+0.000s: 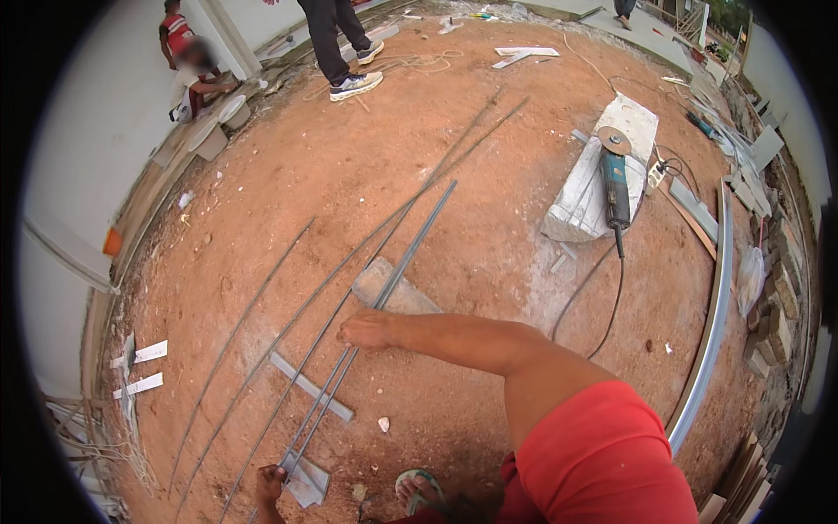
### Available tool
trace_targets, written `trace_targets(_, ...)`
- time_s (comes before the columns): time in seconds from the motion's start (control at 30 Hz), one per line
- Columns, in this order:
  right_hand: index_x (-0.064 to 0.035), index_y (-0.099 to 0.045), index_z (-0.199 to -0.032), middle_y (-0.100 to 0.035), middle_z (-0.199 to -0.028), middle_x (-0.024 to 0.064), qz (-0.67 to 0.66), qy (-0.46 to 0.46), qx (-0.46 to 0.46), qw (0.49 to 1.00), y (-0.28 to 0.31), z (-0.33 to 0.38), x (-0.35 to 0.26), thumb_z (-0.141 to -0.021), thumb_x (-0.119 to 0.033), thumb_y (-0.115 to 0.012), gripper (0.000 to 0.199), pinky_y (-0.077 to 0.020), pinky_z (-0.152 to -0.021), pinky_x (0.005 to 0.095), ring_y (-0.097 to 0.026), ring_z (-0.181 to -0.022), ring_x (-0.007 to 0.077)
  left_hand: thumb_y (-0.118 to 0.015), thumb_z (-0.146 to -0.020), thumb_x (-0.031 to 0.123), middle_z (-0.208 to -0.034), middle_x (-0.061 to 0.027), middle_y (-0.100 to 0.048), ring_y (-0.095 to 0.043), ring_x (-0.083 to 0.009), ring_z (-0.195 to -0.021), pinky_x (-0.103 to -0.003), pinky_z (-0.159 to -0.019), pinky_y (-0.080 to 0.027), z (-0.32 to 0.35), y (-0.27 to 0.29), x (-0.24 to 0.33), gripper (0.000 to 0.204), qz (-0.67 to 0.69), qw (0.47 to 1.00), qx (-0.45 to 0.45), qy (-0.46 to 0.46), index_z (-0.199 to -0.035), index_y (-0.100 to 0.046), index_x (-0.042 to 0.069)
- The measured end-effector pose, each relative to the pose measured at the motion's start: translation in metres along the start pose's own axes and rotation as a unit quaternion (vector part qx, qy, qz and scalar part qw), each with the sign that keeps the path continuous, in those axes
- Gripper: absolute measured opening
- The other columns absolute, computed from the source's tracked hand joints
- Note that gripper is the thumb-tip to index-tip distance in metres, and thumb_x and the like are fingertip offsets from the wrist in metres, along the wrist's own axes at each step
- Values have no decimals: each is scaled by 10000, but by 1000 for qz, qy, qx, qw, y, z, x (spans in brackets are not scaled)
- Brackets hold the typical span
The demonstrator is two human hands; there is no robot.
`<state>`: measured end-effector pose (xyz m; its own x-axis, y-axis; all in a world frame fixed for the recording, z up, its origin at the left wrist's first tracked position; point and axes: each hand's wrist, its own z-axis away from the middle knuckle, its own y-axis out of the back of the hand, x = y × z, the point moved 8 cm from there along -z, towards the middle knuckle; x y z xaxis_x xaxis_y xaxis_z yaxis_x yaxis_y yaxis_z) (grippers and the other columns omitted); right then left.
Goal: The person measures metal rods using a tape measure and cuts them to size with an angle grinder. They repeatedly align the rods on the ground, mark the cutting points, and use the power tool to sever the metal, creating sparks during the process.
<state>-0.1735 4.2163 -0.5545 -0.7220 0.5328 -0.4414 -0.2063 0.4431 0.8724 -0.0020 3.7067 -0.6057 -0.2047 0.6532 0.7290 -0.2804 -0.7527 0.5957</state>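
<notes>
Thin grey steel rods [417,242] run slantwise across the ground in front of me. My right hand [368,330] is closed around them near their middle, just on my side of a concrete block [412,299] that lies under the rods. Lower left, my left hand [270,483] is closed near their close end, its fingers partly hidden. A grey metal plate [307,484] lies on the soil beside that hand. Crossing beneath the rods is a flat grey strip [297,379]. More long rods [246,306] lie to the left, some crossing at their far ends.
An angle grinder [616,188] with a bare disc rests on a whitish block [572,205], its cable [614,301] trailing over the soil. A long metal channel [711,323] curves along the right. Far off, a person stands [330,39]; others are by the left wall near buckets [209,140].
</notes>
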Motion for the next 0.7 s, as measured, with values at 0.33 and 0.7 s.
trace_targets(0.33,29,-650,-989,-709,-950,209,24,20,-36,999,-10,1,7,-1026,-279,-592,316,-564,-797,512,-720,-941,405,-635,-1005,210,-719,-28,-670,-594,-115,-677,-317,-653,-485,-2,-12,5,314,-32,997,-57,45,-809,-689,-30)
trace_targets(0.7,6,-653,-997,-730,-804,193,63,12,-44,997,-5,9,-3,-1006,-365,-618,372,-547,-738,505,-743,-898,377,-716,-958,267,-729,-45,-684,-631,-144,-691,-344,-644,-498,2,-19,22,298,-184,977,-94,45,-849,-701,-11)
